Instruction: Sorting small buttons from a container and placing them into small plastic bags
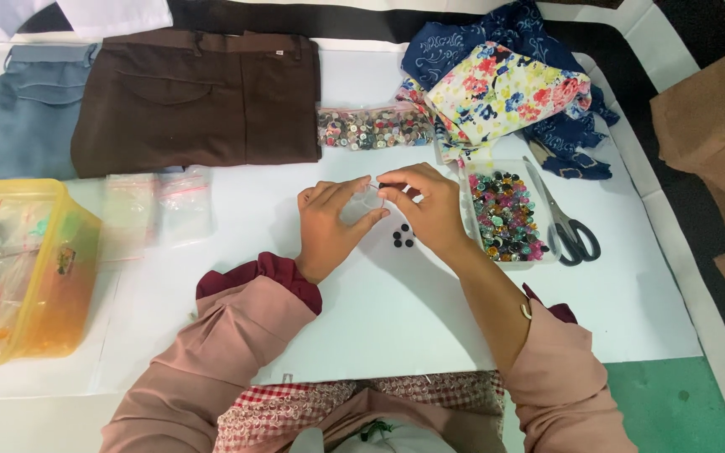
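Note:
My left hand (329, 222) holds a small clear plastic bag (362, 201) at the middle of the white sheet (379, 310). The fingertips of my right hand (425, 205) pinch a small dark button (386, 184) at the bag's mouth. Three dark buttons (402, 236) lie loose on the sheet just under my hands. Right of my right hand stands a clear tray of mixed coloured buttons (505, 214).
Scissors (565, 222) lie right of the tray. A bag of buttons (372, 127), brown trousers (199, 96), blue trousers (35, 105) and floral fabrics (505, 84) lie at the back. Empty clear bags (157, 205) and a yellow plastic box (23, 268) are at the left.

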